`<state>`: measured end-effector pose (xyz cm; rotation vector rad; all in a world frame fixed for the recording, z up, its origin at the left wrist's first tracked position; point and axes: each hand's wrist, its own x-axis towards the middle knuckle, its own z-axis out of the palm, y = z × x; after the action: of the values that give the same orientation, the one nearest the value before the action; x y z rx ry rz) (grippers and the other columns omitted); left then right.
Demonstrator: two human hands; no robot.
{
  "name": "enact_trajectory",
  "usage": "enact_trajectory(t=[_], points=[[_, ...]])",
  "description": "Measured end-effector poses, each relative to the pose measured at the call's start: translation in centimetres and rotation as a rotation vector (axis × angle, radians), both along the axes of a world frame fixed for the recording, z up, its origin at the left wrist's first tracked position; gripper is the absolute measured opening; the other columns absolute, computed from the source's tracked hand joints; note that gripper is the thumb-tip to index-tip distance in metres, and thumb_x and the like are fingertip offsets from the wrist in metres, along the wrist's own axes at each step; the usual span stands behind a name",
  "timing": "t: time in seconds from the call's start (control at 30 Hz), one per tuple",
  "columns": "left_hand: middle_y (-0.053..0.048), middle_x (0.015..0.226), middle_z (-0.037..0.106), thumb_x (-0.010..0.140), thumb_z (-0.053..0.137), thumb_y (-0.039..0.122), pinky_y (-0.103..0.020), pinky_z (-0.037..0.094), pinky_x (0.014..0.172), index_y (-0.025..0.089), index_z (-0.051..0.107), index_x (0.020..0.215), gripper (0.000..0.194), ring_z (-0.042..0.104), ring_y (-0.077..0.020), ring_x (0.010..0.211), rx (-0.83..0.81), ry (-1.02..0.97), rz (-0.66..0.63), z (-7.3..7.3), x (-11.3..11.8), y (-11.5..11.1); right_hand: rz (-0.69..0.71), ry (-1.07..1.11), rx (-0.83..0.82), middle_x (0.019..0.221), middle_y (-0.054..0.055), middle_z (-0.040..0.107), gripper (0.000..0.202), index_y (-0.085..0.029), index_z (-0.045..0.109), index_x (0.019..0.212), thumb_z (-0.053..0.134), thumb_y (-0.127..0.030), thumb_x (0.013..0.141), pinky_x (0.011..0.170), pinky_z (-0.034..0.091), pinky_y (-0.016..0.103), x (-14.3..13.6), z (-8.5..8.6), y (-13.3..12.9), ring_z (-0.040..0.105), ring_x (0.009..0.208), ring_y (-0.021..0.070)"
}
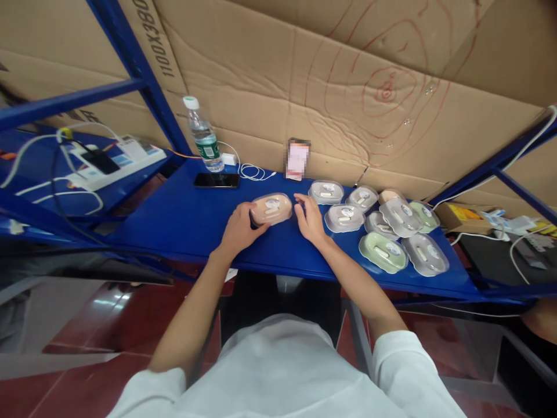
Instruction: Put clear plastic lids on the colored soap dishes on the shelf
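My left hand grips the left end of a pink oval box with a clear lid and a round label, held at the blue table. My right hand is just right of that box, fingers apart, holding nothing. Beyond it, on the table's right part, stand several similar boxes, among them a grey one, a green one and another grey one. Some of them overlap or are stacked.
A water bottle, a dark phone and a white cable are at the back left. A lit phone leans on the cardboard wall. Blue frame posts flank the table.
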<state>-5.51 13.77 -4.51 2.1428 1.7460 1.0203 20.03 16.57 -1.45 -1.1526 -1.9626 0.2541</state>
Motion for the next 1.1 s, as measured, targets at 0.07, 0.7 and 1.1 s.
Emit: enact_trajectory(t=[0.07,0.7,1.1], points=[[-0.035,0.168,0.034,0.089,0.078,0.05,-0.065,0.044,0.118,0.01,0.04,0.158,0.088,0.043,-0.0521,0.154,0.011,0.054,0.109,0.3,0.3,0.6,-0.002,-0.019,0.002,0.132,0.014,0.07,0.049,-0.02,0.061,0.145,0.033,-0.047,0.116,0.113,0.051,0.042,0.0,0.1,-0.1,0.066,0.124,0.0254],[-0.026,0.155,0.054,0.091,0.07,0.059,-0.064,0.038,0.119,0.018,0.059,0.151,0.073,0.049,-0.0487,0.145,-0.008,0.297,0.028,5.4,0.0,9.8,-0.343,-0.599,-0.146,0.17,0.018,0.046,0.051,-0.015,0.054,0.159,0.045,-0.017,0.108,0.129,0.028,0.054,2.1,3.3,2.1,0.041,0.157,0.0343],[-0.012,0.133,0.072,0.097,0.058,0.05,-0.045,0.052,0.11,0.022,0.073,0.128,0.044,0.065,-0.0329,0.127,0.01,0.198,-0.099,5.7,-2.5,13.6,-0.416,-0.845,-0.366,0.141,0.018,0.073,0.042,-0.024,0.068,0.147,0.056,-0.03,0.108,0.115,0.043,0.053,6.7,9.2,8.4,0.065,0.134,0.0354]])
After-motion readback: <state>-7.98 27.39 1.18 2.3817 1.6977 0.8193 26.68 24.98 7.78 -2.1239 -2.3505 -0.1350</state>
